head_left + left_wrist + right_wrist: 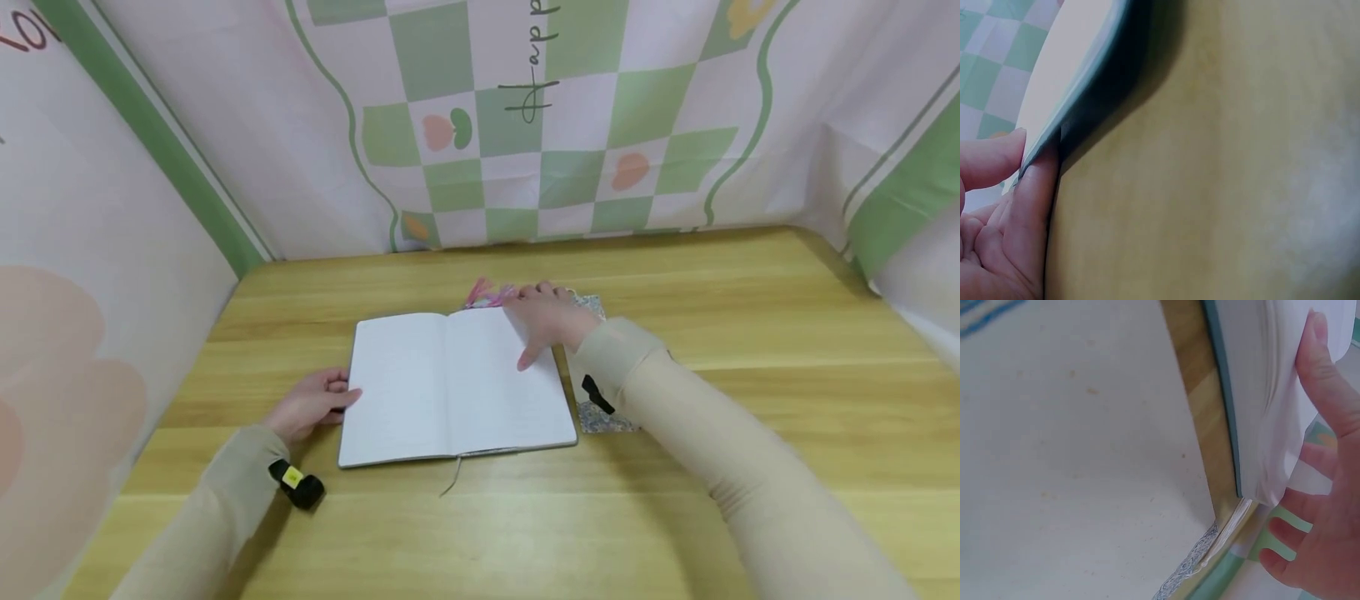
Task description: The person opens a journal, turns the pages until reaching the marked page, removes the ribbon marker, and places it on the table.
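An open notebook (pixel 397 392) with blank-looking pages and a dark grey-green cover lies on the wooden table. My left hand (pixel 313 404) pinches its left edge, thumb on the page and fingers under the cover; the left wrist view shows that edge raised off the table. My right hand (pixel 547 317) is over the notebook's top right corner. Its thumb (pixel 1319 369) lies along the right page while the other fingers spread past the top edge. In the right wrist view the pages (pixel 1272 425) bulge near that corner. A thin ribbon (pixel 452 477) trails from the bottom of the spine.
Right of the notebook, partly under my right forearm, lies a pale sheet (pixel 1085 437) with a speckled grey-blue border. Pink and purple tassels (pixel 483 294) show behind the notebook's top edge. A green-and-white checked cloth (pixel 510 125) hangs behind the table.
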Demonstrator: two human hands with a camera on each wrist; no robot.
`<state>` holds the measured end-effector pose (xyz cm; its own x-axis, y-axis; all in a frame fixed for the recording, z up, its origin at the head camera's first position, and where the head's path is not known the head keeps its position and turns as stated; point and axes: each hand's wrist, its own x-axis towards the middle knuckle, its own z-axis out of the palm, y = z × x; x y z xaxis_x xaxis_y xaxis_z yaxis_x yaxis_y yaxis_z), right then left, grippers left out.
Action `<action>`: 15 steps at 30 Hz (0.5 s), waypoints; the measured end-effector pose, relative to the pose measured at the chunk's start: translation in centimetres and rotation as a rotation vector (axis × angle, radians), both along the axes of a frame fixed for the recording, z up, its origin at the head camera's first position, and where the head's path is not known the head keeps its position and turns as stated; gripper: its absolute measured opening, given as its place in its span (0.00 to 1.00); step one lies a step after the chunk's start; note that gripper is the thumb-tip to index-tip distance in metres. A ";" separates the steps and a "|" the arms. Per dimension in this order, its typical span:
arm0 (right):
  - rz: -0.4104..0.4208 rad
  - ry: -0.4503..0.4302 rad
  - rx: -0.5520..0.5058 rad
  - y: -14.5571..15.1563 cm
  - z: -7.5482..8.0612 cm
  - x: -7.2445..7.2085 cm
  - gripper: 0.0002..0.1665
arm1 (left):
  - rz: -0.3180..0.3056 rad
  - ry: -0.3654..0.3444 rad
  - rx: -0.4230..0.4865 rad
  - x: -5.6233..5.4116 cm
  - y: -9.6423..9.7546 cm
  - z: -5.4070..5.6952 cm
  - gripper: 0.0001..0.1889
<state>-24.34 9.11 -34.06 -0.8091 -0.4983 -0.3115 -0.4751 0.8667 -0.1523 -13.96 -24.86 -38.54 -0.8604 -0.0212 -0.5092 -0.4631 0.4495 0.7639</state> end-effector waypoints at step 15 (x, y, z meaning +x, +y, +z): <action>0.023 0.102 -0.112 0.3 -0.3 1.5 0.54 | 0.002 -0.015 0.017 -0.1 -0.1 0.0 0.29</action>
<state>-22.84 9.45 -34.39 -0.8218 -0.5439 -0.1697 -0.5122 0.8357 -0.1980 -14.10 -25.00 -38.56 -0.8524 -0.0142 -0.5226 -0.4757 0.4357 0.7641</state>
